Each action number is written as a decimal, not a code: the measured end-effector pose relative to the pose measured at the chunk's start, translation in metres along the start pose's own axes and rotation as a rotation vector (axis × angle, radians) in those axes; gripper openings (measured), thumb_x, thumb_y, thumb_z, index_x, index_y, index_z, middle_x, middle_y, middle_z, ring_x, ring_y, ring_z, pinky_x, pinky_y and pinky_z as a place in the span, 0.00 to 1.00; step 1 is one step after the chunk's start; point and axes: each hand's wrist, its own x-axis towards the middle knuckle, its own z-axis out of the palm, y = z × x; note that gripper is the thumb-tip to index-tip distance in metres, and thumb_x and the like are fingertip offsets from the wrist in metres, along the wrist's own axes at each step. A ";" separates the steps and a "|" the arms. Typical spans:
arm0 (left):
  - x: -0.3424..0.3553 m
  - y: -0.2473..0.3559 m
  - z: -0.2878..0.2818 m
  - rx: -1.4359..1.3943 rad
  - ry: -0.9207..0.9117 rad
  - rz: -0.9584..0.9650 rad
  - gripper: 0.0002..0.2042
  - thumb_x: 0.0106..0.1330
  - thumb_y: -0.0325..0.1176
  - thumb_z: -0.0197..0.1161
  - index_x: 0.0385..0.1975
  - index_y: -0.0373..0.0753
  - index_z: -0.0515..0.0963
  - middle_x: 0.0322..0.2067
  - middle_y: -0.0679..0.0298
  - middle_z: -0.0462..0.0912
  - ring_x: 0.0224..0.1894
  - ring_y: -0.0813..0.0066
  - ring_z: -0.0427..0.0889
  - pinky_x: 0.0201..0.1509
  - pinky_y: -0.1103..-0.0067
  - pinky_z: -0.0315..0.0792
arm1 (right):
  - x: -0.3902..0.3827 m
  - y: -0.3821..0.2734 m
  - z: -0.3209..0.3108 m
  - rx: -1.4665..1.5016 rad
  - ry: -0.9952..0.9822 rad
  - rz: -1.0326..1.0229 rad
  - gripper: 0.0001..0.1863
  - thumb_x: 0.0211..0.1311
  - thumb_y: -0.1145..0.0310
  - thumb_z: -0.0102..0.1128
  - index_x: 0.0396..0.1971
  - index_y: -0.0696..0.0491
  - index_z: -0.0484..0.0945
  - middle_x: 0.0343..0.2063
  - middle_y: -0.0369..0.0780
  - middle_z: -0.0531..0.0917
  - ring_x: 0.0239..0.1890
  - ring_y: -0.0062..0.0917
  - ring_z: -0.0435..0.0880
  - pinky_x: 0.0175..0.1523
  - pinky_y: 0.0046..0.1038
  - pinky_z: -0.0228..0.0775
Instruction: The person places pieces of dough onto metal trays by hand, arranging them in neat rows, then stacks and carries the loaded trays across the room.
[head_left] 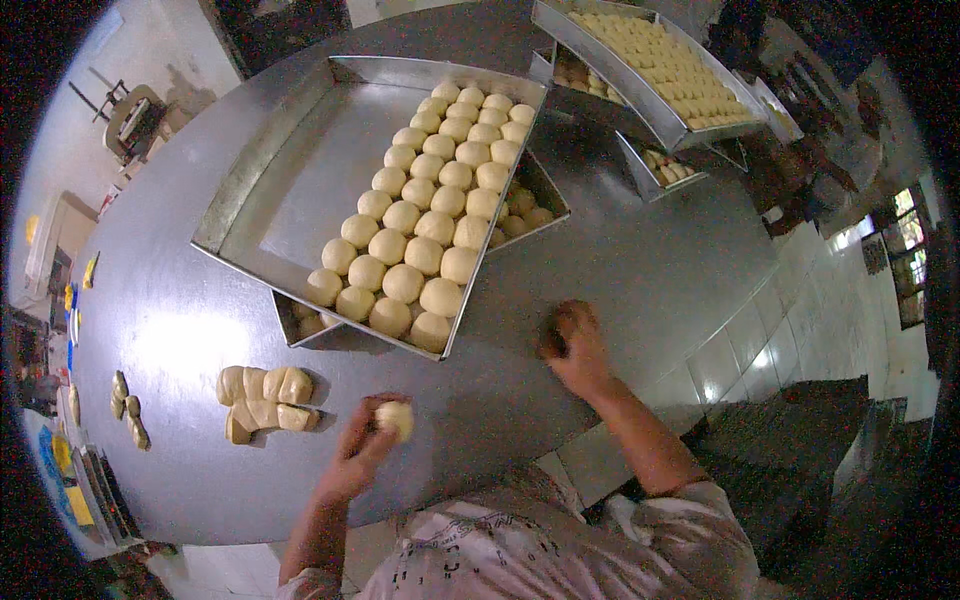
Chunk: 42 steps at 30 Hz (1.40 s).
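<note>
Near the table's front edge my left hand (362, 446) has its fingers closed around a pale, smooth dough ball (397, 421). Farther right, my right hand (578, 350) is curled low over the metal table. Its fingers bend inward and hide whatever may be under them. Cut dough pieces (265, 386) lie in two short rows to the left of my left hand. Beyond both hands, a large metal tray (280, 160) holds rows of round dough balls (420, 225) along its right side, while its left part is bare metal.
The large tray rests on another tray (548, 195) with dough balls in it. At the back right stand stacked trays (660, 75) full of dough pieces. Small dough scraps (128, 408) lie on the left of the round-edged metal table (640, 260). Tiled floor (750, 340) shows at right.
</note>
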 end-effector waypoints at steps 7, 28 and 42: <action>-0.012 -0.010 0.005 -0.117 0.284 -0.003 0.06 0.60 0.28 0.56 0.30 0.41 0.65 0.27 0.70 0.69 0.30 0.81 0.67 0.34 0.83 0.63 | -0.005 0.069 0.014 -0.002 0.009 0.320 0.18 0.45 0.74 0.59 0.39 0.59 0.69 0.43 0.49 0.69 0.47 0.43 0.67 0.51 0.37 0.59; -0.107 -0.023 -0.080 -0.397 0.494 0.106 0.15 0.67 0.41 0.47 0.46 0.39 0.64 0.43 0.63 0.70 0.46 0.73 0.70 0.49 0.74 0.65 | 0.182 -0.230 0.003 0.733 -0.190 -0.064 0.15 0.58 0.71 0.49 0.45 0.57 0.72 0.38 0.46 0.78 0.43 0.32 0.77 0.50 0.32 0.65; -0.109 -0.057 -0.198 0.773 0.781 0.198 0.27 0.57 0.27 0.57 0.58 0.43 0.61 0.48 0.51 0.69 0.49 0.53 0.68 0.53 0.67 0.64 | -0.063 -0.047 0.011 -0.645 -0.169 -0.147 0.20 0.59 0.63 0.50 0.50 0.56 0.67 0.52 0.49 0.66 0.56 0.42 0.61 0.59 0.41 0.48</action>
